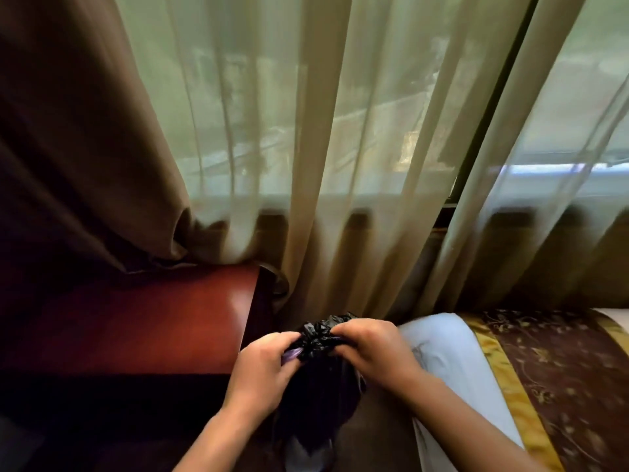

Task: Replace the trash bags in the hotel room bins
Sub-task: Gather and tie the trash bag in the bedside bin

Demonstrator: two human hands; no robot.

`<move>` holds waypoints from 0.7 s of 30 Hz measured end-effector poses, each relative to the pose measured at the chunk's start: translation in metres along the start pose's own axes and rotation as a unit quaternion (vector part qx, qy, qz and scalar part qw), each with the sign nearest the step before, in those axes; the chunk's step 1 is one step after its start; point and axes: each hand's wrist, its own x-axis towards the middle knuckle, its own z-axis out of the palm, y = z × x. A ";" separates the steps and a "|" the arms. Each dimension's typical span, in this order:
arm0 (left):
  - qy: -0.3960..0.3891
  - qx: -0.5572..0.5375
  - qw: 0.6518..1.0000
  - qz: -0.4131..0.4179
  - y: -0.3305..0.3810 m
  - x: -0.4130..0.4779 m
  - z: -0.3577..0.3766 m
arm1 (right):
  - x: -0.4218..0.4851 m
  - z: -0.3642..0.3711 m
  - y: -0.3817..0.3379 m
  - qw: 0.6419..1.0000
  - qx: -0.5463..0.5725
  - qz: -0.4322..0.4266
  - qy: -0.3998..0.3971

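Observation:
A black trash bag (318,338) hangs between my two hands, its top bunched into a crinkled knot and its dark body trailing down toward the floor. My left hand (263,373) grips the bunched neck from the left, with a purple strip showing at the fingers. My right hand (371,349) pinches the same gathered top from the right. The lower part of the bag is dark and hard to make out, and no bin is clearly visible beneath it.
A reddish wooden table (143,321) stands close on the left. A bed with a white sheet (452,362) and a brown-and-gold runner (558,369) lies on the right. Sheer curtains (340,148) and a brown drape (78,131) cover the window ahead.

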 end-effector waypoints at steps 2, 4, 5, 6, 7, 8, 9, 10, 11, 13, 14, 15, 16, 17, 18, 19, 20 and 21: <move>-0.001 0.006 1.000 0.008 0.019 0.000 -0.005 | -0.004 -0.019 -0.001 1.000 -0.017 -0.004 -0.002; -0.009 0.018 1.000 0.020 0.031 0.002 -0.006 | -0.007 -0.032 0.000 1.000 -0.030 -0.005 -0.005; -0.014 0.024 0.999 0.026 0.036 0.002 -0.007 | -0.009 -0.038 0.000 0.999 -0.035 -0.001 -0.010; -0.019 0.026 0.999 0.033 0.040 0.002 -0.007 | -0.012 -0.042 -0.001 0.999 -0.038 0.004 -0.013; -0.023 0.026 0.999 0.040 0.043 0.003 -0.008 | -0.016 -0.045 -0.002 0.999 -0.041 0.009 -0.013; -0.028 0.024 0.998 0.048 0.045 0.003 -0.008 | -0.019 -0.048 -0.004 0.999 -0.042 0.016 -0.009; -0.033 0.022 0.998 0.058 0.046 0.003 -0.008 | -0.023 -0.050 -0.006 0.999 -0.043 0.027 -0.006; -0.039 0.019 0.997 0.070 0.046 0.004 -0.008 | -0.026 -0.053 -0.009 0.998 -0.046 0.038 -0.003; -0.045 0.017 0.995 0.084 0.046 0.005 -0.009 | -0.030 -0.055 -0.013 0.997 -0.051 0.051 -0.003; -0.058 0.006 0.992 0.113 0.045 0.008 -0.010 | -0.038 -0.058 -0.022 0.995 -0.064 0.080 0.005; -0.063 0.000 0.989 0.130 0.045 0.010 -0.011 | -0.043 -0.059 -0.028 0.993 -0.071 0.098 0.013; -0.070 -0.004 0.987 0.148 0.044 0.012 -0.012 | -0.048 -0.061 -0.036 0.990 -0.080 0.118 0.020; -0.081 -0.006 0.983 0.167 0.043 0.014 -0.014 | -0.053 -0.062 -0.044 0.986 -0.088 0.138 0.029; -0.092 -0.004 0.978 0.188 0.043 0.017 -0.016 | -0.059 -0.063 -0.054 0.982 -0.095 0.161 0.040; -0.102 0.001 0.972 0.212 0.044 0.018 -0.018 | -0.065 -0.063 -0.063 0.977 -0.099 0.184 0.050; -0.111 0.004 0.966 0.234 0.046 0.018 -0.022 | -0.072 -0.064 -0.074 0.971 -0.104 0.209 0.057; -0.119 0.003 0.960 0.254 0.050 0.017 -0.026 | -0.078 -0.066 -0.085 0.964 -0.112 0.233 0.065; -0.125 -0.001 0.954 0.273 0.053 0.016 -0.030 | -0.085 -0.069 -0.097 0.956 -0.120 0.256 0.075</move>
